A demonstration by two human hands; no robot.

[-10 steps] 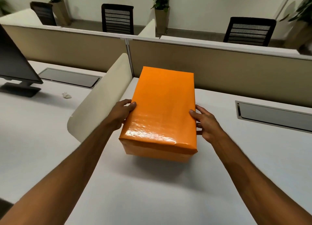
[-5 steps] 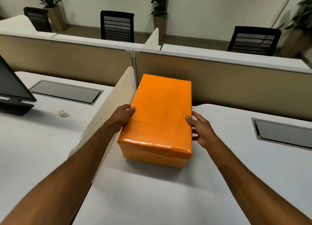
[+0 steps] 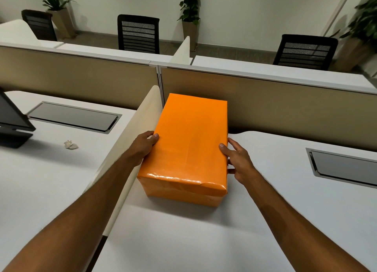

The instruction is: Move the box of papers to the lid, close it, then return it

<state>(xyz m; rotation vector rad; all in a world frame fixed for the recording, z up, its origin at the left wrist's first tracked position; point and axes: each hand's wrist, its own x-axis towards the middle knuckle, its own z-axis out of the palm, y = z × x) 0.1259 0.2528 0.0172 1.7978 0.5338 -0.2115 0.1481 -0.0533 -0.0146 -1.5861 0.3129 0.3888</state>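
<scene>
An orange box (image 3: 189, 141), closed with its glossy lid on top, rests on the white desk (image 3: 204, 231) against the beige partition at the back. My left hand (image 3: 144, 145) presses on its left side with the thumb on the top edge. My right hand (image 3: 237, 159) holds the right side, fingers spread along the wall. Both hands clasp the box between them.
A cream curved divider (image 3: 126, 155) stands just left of the box. A beige partition (image 3: 265, 100) runs behind it. Dark cable hatches (image 3: 73, 116) (image 3: 344, 167) sit in both desks. A monitor (image 3: 10, 120) and crumpled paper (image 3: 70, 145) lie on the left desk.
The box has moved away from me and down, from held above the desk to resting on it near the back partition. Both hands stayed on its sides.
</scene>
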